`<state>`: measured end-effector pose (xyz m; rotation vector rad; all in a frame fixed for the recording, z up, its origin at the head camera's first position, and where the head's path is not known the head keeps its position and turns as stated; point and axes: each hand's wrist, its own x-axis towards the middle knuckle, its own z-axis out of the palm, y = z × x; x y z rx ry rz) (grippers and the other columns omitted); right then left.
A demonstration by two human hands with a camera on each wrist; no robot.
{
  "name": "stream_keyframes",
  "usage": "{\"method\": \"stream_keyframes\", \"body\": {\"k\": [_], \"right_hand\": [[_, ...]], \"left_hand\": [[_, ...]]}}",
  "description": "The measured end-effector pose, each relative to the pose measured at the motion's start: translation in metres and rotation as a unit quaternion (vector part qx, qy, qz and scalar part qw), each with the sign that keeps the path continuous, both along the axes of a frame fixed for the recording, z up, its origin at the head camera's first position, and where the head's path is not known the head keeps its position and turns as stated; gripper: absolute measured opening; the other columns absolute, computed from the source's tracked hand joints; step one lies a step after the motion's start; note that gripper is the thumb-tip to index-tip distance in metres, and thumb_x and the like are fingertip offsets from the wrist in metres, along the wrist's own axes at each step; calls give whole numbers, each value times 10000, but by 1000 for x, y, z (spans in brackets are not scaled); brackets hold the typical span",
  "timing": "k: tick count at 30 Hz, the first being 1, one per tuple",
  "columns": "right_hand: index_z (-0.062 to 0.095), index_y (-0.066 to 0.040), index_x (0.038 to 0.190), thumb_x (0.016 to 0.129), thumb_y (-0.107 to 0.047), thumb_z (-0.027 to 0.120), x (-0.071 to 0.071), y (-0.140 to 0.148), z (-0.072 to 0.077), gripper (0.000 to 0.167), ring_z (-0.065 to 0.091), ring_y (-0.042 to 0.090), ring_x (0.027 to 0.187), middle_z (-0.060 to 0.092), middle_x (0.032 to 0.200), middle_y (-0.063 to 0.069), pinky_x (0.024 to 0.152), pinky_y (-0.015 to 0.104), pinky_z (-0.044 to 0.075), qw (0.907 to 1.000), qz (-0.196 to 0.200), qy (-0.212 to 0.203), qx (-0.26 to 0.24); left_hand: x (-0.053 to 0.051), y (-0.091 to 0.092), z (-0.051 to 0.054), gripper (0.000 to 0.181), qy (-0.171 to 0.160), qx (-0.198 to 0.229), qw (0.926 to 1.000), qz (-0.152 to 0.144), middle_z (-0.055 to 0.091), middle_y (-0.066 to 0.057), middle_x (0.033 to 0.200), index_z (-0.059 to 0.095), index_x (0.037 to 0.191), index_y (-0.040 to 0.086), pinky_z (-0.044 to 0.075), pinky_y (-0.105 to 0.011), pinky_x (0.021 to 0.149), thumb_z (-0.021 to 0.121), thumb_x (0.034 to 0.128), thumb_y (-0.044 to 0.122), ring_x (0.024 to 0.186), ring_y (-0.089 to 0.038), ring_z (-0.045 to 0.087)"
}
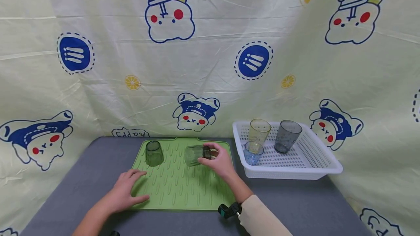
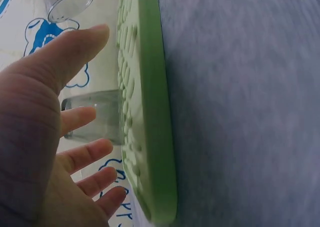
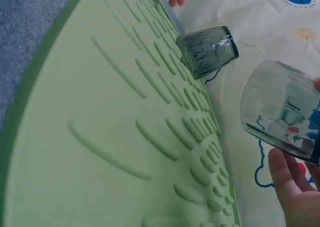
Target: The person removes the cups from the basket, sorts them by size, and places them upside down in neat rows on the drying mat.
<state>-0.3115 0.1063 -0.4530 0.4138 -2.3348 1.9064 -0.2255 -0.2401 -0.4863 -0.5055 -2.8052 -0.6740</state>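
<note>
My right hand (image 1: 220,160) grips a clear grey-green drinking glass (image 1: 194,155) by its base. The glass lies tilted sideways above the green drying mat (image 1: 183,196), its mouth pointing left; in the right wrist view the glass (image 3: 275,107) is apart from the mat. A second dark green glass (image 1: 154,154) stands upside down on the mat's back left part. My left hand (image 1: 123,190) hovers at the mat's left edge with fingers spread and thumb out, holding nothing. In the left wrist view, the standing glass (image 2: 97,117) shows behind its fingers.
A white perforated plastic basket (image 1: 295,174) stands right of the mat. Inside are a yellowish glass (image 1: 260,130), a blue glass (image 1: 253,154) and a grey glass (image 1: 287,136). A patterned curtain (image 1: 210,65) hangs behind the grey table (image 1: 282,199).
</note>
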Motion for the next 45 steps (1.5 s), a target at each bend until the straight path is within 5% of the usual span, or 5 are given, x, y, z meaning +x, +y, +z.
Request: {"method": "stream_keyframes", "body": {"k": [20,36,45], "right_hand": [[636,-54,1321,786,-135,884,-17,-10,-8,595,680,284,1086,643,1250,147,844,359,611,9996,-168,105,189],[615,-102,1377,815,-221,874,-31,-17,-14,630,670,286,1091,642,1288,120,824,347,602,9990,-168,-6,412],[633,-103,1342,816,-226,876,-35,-25,-15,591,646,252,1114,678,1237,122,923,395,585,9987,-190,10,483]], "left_hand": [[7,-31,4,1003,-897,-475,9946,215,453,-283,1477,491,1484,55,396,-792,948,850,723,599,1306,-588,419],[5,-36,8,1033,-1227,-953,9867,470,418,-302,1533,486,1495,96,339,-812,988,807,714,692,1357,-624,374],[4,-36,11,1059,-1363,-976,9845,515,402,-301,1546,471,1505,70,322,-824,993,795,719,702,1371,-639,346]]}}
